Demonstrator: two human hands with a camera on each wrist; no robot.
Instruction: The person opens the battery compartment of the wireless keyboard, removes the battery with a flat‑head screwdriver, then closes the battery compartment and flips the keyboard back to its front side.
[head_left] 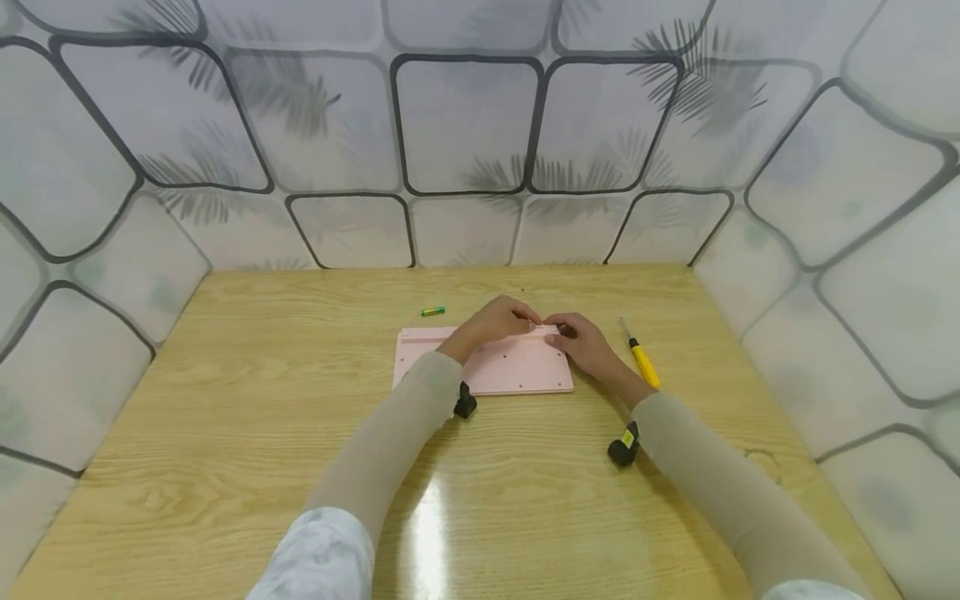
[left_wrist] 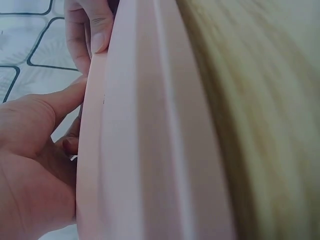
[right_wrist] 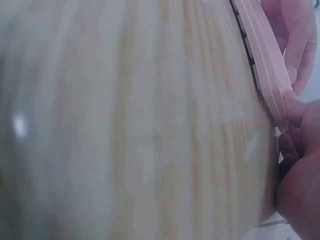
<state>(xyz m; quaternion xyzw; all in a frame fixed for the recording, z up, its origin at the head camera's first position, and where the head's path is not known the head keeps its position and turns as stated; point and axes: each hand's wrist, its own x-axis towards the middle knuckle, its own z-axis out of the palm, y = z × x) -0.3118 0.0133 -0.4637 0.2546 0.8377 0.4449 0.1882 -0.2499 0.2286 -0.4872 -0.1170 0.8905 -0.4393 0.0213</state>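
A pink keyboard (head_left: 510, 375) lies with its screw-dotted back facing up. Dark key edges (right_wrist: 248, 47) show along its underside in the right wrist view. My left hand (head_left: 495, 323) reaches over the far edge, its thumb and bent fingers gripping the raised strip there. Just beside it, my right hand (head_left: 588, 346) pinches the far right corner, thumb on the back and fingers below. In the left wrist view, the right thumb (left_wrist: 99, 42) presses on the strip and the left hand (left_wrist: 30, 145) lies along the edge. Part of the fingers is hidden behind the keyboard.
A small green-and-gold battery (head_left: 432, 312) lies beyond the keyboard's far edge. To the right of my right hand lies a screwdriver (head_left: 645, 364) with a yellow and black handle. The wooden table (head_left: 225, 417) is bordered by patterned walls (head_left: 468, 125) at the back and sides.
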